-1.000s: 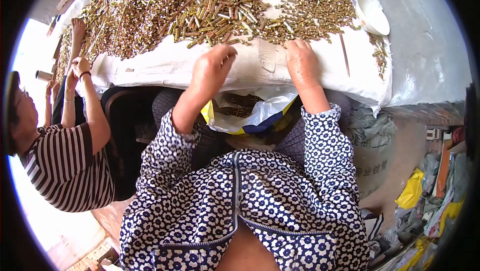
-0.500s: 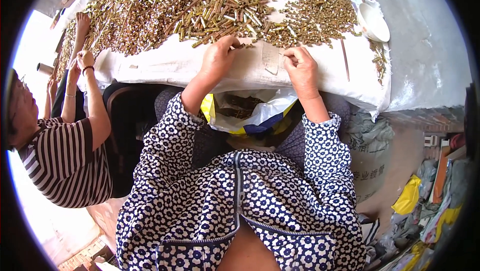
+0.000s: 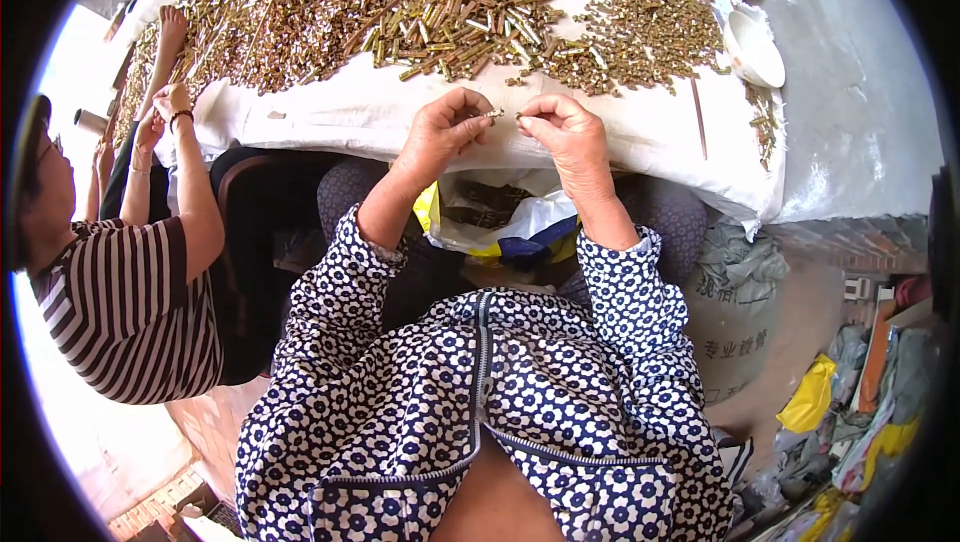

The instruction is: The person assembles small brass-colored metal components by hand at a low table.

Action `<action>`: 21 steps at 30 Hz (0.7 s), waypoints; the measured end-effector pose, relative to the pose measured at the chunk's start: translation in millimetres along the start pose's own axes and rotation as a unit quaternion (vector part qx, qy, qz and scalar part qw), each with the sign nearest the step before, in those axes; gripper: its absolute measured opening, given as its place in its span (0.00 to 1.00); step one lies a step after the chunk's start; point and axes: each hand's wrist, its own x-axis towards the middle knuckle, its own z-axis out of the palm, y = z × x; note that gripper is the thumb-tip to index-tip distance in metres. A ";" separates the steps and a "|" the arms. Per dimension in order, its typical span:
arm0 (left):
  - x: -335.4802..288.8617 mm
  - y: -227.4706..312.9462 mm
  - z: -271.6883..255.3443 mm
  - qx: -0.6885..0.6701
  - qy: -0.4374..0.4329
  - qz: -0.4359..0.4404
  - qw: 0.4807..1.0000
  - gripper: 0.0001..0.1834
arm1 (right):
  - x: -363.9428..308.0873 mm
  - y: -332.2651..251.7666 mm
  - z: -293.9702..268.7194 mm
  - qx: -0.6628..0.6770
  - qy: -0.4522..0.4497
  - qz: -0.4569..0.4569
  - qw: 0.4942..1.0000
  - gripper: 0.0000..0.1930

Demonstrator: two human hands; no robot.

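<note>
My left hand (image 3: 447, 134) pinches a small shiny metal piece (image 3: 494, 114) between thumb and fingers, above the near edge of the white cloth (image 3: 350, 114). Facing it, a short gap away, my right hand (image 3: 568, 139) is closed in a pinch. A tiny dark bit shows at its fingertips, too small to name. Beyond both hands a wide heap of gold-coloured metal tubes (image 3: 440, 27) is spread over the cloth. Smaller short metal pieces (image 3: 650, 37) lie to its right.
A white bowl (image 3: 752, 50) stands at the table's right, near a thin brown stick (image 3: 699, 120). Below the table edge an open plastic bag (image 3: 530, 227) sits between my knees. To my left another person (image 3: 130, 312) in a striped shirt works at the same heap.
My left hand has drawn back from the heap's edge with a small metal piece. My right hand has moved left, so the fingertips of both hands now nearly meet.
</note>
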 end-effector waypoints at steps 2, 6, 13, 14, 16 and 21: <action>-2.6 -1.9 1.8 -0.010 -0.004 0.002 1.000 0.06 | -0.7 0.3 1.9 0.023 -0.005 0.001 1.000 0.05; -5.1 -2.8 1.8 -0.028 -0.003 -0.005 1.000 0.06 | -3.5 1.0 5.4 0.032 -0.013 0.008 0.999 0.05; -6.2 -1.2 10.5 -0.047 0.011 0.007 0.999 0.05 | -5.8 3.5 3.7 0.035 -0.011 0.004 0.999 0.06; -5.9 -1.0 12.2 -0.053 0.016 0.009 0.998 0.05 | -6.3 3.0 2.6 0.036 -0.010 0.004 0.999 0.06; -5.4 -1.5 16.4 -0.072 0.018 0.008 0.997 0.05 | -7.8 2.2 -0.6 0.057 -0.007 0.010 0.998 0.06; -4.6 -5.3 15.6 -0.114 0.037 0.039 0.992 0.05 | -7.3 -3.7 4.1 0.068 -0.010 0.006 0.998 0.05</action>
